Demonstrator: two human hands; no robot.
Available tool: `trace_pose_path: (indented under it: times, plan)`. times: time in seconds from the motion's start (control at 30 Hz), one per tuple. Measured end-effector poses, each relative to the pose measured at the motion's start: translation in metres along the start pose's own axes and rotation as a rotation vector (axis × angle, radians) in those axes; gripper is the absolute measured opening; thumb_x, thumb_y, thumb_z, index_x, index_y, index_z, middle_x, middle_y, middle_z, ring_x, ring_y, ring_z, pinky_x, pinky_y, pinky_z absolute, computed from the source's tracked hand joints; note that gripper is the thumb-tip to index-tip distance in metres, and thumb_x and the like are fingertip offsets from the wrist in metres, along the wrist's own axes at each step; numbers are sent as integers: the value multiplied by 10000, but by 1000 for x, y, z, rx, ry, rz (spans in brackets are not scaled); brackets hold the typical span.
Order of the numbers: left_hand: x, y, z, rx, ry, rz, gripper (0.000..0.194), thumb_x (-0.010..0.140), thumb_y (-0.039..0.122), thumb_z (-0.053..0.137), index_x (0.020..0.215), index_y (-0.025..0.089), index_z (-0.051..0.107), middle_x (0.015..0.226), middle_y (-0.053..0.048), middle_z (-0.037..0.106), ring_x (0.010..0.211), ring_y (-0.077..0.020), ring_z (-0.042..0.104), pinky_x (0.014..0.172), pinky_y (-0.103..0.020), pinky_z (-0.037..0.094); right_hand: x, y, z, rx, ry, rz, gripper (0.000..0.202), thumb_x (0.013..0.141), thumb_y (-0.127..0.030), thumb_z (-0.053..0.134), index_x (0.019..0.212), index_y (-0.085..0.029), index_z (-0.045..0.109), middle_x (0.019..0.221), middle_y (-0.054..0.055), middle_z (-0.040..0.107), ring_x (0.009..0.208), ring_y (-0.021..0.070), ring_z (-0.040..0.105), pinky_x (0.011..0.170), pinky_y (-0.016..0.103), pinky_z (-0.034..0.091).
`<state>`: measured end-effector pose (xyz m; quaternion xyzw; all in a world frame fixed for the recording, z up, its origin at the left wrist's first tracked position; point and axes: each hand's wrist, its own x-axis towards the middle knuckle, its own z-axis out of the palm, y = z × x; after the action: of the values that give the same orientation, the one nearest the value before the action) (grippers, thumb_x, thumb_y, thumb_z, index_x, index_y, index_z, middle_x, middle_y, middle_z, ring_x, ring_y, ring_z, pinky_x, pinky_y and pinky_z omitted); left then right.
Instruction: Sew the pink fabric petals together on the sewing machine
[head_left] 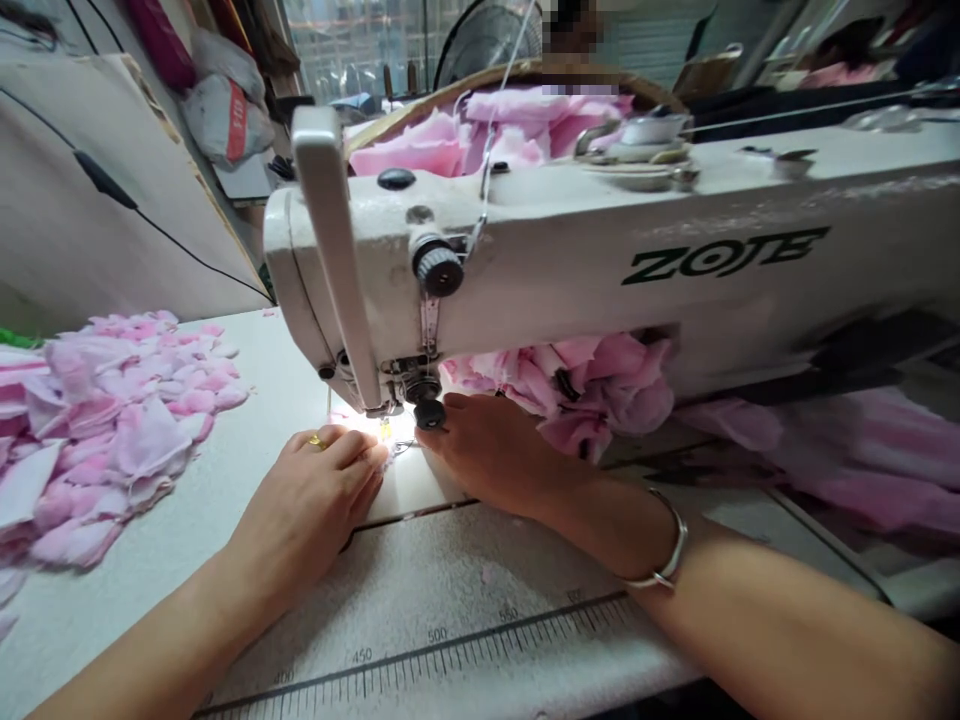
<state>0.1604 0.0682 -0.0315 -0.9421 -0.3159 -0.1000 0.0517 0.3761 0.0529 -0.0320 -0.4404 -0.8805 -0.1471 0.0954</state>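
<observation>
Forearms (780, 610) nearest; sewing machine (555, 270) long axis sideways, needle end (382, 240) leftward; left hand (322, 490), right hand (491, 450) below, grips: cannot tell.

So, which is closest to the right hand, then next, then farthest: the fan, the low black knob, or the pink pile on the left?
1. Low black knob: right by the fingers of the right hand.
2. Pink pile: across the table, left.
3. Fan: far back, behind the machine.

The cloth bits (142, 430) at the left are pink and white. The sewing machine (540, 270) across the middle is white with dark green letters (726, 255). The ruler (435, 657) at the bottom has little black stripes.
</observation>
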Motion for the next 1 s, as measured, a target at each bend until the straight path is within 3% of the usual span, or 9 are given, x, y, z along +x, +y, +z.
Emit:
trace_pose_path:
  times: [0.2,0.47,0.77,1.0]
  plan:
    - [1,1,6,87,-38,-4,224,955,226,405,1108,187,564,1019,-66,614,952,-256,529,786,-423,426,3,-1,7,-27,36,-5,162,842,-53,515,752,-173,577,702,40,584,699,175,510,514,320,228]
    - [-4,0,7,-11,-33,24,340,943,177,421,1282,198,447,1192,-74,571,1047,-241,502,882,-411,432,4,-1,7,-12,65,59,170,808,-28,524,737,-175,569,652,32,570,661,174,501,492,320,197]
    - [-1,3,7,39,-78,18,339,902,77,409,1228,142,476,1164,-109,549,1064,-262,476,904,-427,431,5,0,5,-24,-7,89,128,805,-54,540,763,-172,568,688,42,586,665,174,515,487,310,205]
    - [0,0,12,36,-40,24,305,902,91,425,1199,126,486,1188,-123,529,1074,-259,459,926,-423,424,2,1,7,-35,-41,124,173,779,-8,487,795,-165,558,730,51,593,654,164,501,499,309,206]
